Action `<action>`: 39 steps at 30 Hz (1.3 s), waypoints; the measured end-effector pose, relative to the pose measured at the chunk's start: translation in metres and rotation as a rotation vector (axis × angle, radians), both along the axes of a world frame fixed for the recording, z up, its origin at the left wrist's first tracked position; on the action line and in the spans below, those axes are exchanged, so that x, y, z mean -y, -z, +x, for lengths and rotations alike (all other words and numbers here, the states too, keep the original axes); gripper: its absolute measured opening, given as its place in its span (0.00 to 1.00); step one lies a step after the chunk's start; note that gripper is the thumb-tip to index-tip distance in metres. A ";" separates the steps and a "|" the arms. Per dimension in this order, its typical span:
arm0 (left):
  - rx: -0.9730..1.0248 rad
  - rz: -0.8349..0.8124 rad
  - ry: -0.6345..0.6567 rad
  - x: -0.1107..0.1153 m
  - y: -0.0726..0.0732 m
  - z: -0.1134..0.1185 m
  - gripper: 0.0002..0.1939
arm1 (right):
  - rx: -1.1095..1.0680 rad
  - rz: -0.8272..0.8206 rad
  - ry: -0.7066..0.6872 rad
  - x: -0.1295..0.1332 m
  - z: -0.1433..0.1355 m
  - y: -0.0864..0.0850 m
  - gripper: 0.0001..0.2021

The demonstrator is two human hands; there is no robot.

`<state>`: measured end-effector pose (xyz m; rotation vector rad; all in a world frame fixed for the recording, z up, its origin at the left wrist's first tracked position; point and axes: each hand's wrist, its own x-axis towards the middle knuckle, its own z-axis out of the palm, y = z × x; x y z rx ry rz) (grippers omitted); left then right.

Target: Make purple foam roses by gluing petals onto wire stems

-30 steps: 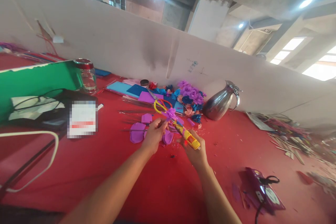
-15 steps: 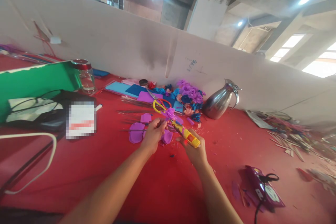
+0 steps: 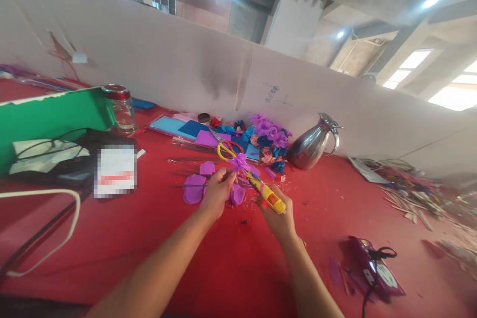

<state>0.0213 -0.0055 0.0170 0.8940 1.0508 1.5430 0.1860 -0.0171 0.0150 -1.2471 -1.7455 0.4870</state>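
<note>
Between the fingertips of my left hand (image 3: 216, 194), closed, is a purple paper flower (image 3: 241, 161). My right hand (image 3: 280, 218) is wrapped round a yellow glue gun (image 3: 271, 198), whose nozzle end points up and left close to the flower. Whether the nozzle touches the flower I cannot tell. Cut purple paper petals (image 3: 194, 190) lie on the red table beside and under my left hand. Just behind the flower are scissors (image 3: 222, 153) with yellow and red handles, resting on the sheets of coloured paper (image 3: 172, 126).
Finished paper flowers (image 3: 274, 134) are heaped along the wall, left of a metal jug (image 3: 311, 144). A lidded glass jar (image 3: 122, 114) stands by a green box (image 3: 55, 114). To the right lie a purple device (image 3: 376, 263) with a black cable and thin wooden sticks (image 3: 410, 201).
The glue gun has shifted slightly down and right, away from the flower. The flower looks turned a little in my left fingers, which stay in about the same place.
</note>
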 end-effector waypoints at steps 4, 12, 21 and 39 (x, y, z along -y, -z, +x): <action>0.022 0.010 0.008 0.000 0.000 0.000 0.12 | 0.057 0.015 -0.017 0.001 0.000 0.001 0.12; 0.062 0.002 0.008 0.001 0.000 0.002 0.13 | 0.132 0.069 -0.002 0.000 -0.001 0.002 0.12; 0.145 -0.008 0.060 0.002 -0.001 0.002 0.13 | 0.142 0.134 0.044 0.000 -0.001 -0.002 0.12; 0.182 -0.021 0.058 0.002 -0.001 0.001 0.13 | 0.189 0.148 0.011 0.000 0.002 0.003 0.14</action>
